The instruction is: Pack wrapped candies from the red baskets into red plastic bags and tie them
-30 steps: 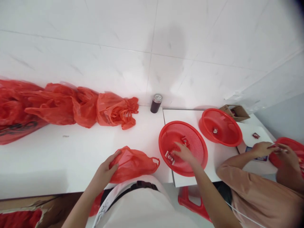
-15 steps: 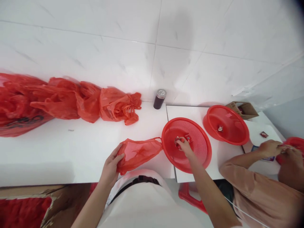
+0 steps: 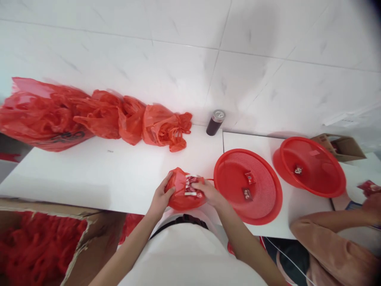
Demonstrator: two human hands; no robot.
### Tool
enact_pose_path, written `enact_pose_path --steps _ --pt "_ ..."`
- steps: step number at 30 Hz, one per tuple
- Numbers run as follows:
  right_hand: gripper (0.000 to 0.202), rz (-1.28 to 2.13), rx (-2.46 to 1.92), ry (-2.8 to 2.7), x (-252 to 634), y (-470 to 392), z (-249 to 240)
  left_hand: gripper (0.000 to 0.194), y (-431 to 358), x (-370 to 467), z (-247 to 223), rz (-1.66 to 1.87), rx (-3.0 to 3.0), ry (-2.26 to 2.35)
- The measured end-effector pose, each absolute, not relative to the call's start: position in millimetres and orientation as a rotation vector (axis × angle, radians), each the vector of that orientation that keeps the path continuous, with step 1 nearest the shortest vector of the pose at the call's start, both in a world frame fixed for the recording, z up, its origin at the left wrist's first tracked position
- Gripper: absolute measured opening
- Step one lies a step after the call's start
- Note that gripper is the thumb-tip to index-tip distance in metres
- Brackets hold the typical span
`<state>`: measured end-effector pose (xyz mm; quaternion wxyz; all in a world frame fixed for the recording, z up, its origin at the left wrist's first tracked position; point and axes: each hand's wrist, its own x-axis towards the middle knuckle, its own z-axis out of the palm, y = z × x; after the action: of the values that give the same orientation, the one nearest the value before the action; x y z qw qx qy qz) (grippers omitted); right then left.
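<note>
A thin red plastic bag lies at the table's front edge, its left side gripped by my left hand. My right hand is closed on a small red-and-white packet, held over the bag's right part. Just right of that hand stands a red mesh basket, with two small red packets inside: one near the mesh wall and a darker one on the bottom.
Filled red bags line the wall beside a dark tumbler. Farther right are a red basin, a cardboard box and a co-worker's arm. An open carton of red bags sits below the table at left.
My right hand has come out of the mesh basket leftward to the bag, carrying a packet. The view has shifted left, and the co-worker's hands have moved.
</note>
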<state>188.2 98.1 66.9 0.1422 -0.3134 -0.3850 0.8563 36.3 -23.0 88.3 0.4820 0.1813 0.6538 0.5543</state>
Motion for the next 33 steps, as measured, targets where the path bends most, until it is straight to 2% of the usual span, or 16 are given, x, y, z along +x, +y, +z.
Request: enact_pose_path --steps 5,6,8,11,13,20,26,33 --pt "0.034 1.838 -1.212 -1.793 177 85 49 0.065 -27 34 89 1.257 0.603 1.704" --pt "0.035 1.838 -1.205 -1.784 179 85 48 0.064 -27 33 88 1.248 0.608 1.719" --pt "0.039 2.050 -1.100 -1.603 186 88 53 0.063 -28 31 85 1.244 0.580 1.749" --pt "0.053 2.395 -0.860 -1.106 197 93 69 0.061 -27 28 79 1.262 0.521 1.788" --pt "0.060 2.483 -0.759 -0.861 203 95 82 0.061 -26 27 75 1.272 0.506 1.804" --pt "0.041 2.524 -0.767 -0.631 203 92 103 0.061 -24 30 76 1.270 0.455 1.757" --pt "0.044 2.496 -0.859 -0.625 200 88 85 0.061 -25 30 77 1.308 0.437 1.742" --pt "0.035 2.386 -1.078 -0.707 184 75 53 0.062 -28 32 73 1.329 0.466 1.729"
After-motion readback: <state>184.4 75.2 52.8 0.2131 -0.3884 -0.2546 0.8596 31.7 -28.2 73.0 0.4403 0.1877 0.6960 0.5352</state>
